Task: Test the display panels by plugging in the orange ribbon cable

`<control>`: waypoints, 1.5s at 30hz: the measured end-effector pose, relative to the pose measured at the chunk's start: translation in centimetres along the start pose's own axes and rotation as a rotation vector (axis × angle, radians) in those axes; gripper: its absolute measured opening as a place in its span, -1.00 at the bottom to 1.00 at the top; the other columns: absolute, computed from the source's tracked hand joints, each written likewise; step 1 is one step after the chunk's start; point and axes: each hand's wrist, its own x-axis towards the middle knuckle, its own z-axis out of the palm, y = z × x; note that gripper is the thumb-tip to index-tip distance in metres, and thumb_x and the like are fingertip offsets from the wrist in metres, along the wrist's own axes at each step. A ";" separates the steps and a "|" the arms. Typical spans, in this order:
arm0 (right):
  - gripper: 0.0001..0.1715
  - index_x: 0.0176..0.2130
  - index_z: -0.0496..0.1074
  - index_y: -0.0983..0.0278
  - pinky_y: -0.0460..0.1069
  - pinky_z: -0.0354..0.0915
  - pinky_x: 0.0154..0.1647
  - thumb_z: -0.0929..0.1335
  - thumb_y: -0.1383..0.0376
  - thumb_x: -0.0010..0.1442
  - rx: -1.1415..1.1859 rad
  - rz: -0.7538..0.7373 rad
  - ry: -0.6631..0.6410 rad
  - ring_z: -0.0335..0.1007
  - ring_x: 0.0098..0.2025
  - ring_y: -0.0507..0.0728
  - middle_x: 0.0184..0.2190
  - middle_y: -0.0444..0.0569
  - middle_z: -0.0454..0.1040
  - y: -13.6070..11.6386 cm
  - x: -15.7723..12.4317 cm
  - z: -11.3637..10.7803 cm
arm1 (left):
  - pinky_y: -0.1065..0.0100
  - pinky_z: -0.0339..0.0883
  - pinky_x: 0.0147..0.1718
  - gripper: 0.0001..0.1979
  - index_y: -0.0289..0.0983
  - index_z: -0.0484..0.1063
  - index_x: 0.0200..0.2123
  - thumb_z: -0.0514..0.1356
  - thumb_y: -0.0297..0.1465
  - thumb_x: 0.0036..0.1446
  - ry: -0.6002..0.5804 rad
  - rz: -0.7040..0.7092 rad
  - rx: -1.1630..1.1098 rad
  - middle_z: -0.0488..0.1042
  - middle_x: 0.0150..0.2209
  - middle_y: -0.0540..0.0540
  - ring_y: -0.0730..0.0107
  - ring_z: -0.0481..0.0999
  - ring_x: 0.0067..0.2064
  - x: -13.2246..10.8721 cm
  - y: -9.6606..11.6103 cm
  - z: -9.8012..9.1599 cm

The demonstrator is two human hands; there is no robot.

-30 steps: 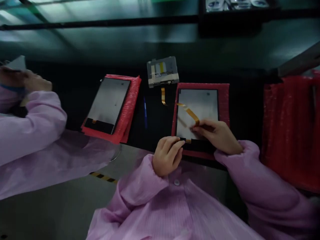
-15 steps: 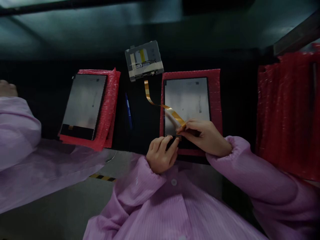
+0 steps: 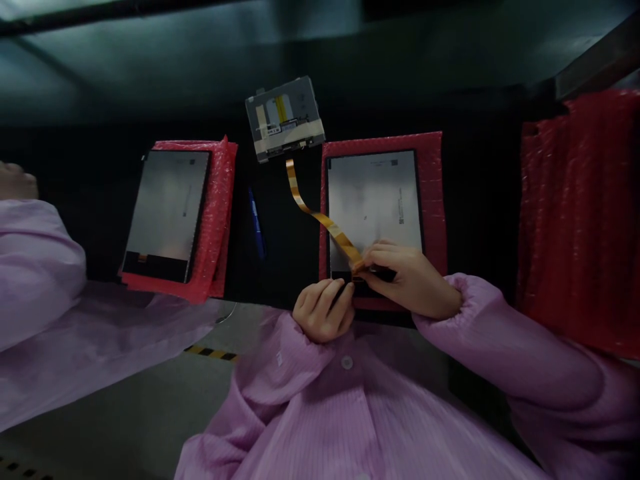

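Observation:
A display panel (image 3: pixel 373 200) with a pale grey back and a black lower strip lies on a red bubble-wrap sheet (image 3: pixel 433 200) before me. My right hand (image 3: pixel 400 277) pinches the end of an orange flat flex cable (image 3: pixel 327 225) over the panel's lower strip. That cable runs up to a grey boxed test board (image 3: pixel 287 120) with tape across it. Beside the cable end, at the panel's lower edge, my left hand (image 3: pixel 325 310) is closed with curled fingers. What lies under its fingertips is too small and hidden to name.
To the left, a second display panel (image 3: pixel 169 207) rests on stacked red bubble wrap (image 3: pixel 220 220). A blue pen (image 3: pixel 257 223) lies between the panels. More red bubble-wrap bags (image 3: pixel 580 233) stand at the right. Another person's hand (image 3: pixel 17 181) and sleeve are at the far left.
My right hand has moved down and slightly left with the cable end, which now meets the panel's lower strip. The cable lies straighter. My left fingertips have shifted slightly down.

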 end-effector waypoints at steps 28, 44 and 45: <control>-0.87 -0.37 0.32 0.28 -0.10 0.18 -0.30 0.29 0.48 0.19 -0.042 0.040 -0.054 0.30 -0.31 0.02 -0.40 -0.12 0.38 -0.9 -0.5 0.0 | 0.32 0.39 -0.19 -0.71 -0.28 0.51 -0.11 0.12 -0.43 0.10 -0.033 0.080 0.046 0.56 -0.26 -0.13 0.33 0.52 -0.22 0.0 -0.3 -0.3; -0.86 -0.26 0.38 0.25 -0.03 0.28 -0.20 0.24 0.39 0.23 0.005 0.110 -0.104 0.37 -0.22 0.07 -0.29 -0.07 0.45 -0.7 -0.3 -0.1 | 0.22 0.30 -0.18 -0.66 -0.38 0.46 -0.04 0.05 -0.46 0.15 -0.078 0.014 0.009 0.54 -0.21 -0.19 0.24 0.47 -0.16 0.3 0.5 0.2; -0.84 -0.20 0.38 0.24 -0.03 0.30 -0.19 0.23 0.36 0.25 0.047 0.128 -0.117 0.39 -0.21 0.07 -0.26 -0.08 0.47 -0.6 -0.2 -0.4 | 0.22 0.31 -0.19 -0.66 -0.37 0.45 -0.03 0.05 -0.46 0.16 -0.088 -0.013 -0.016 0.53 -0.21 -0.19 0.24 0.47 -0.16 0.6 0.6 0.1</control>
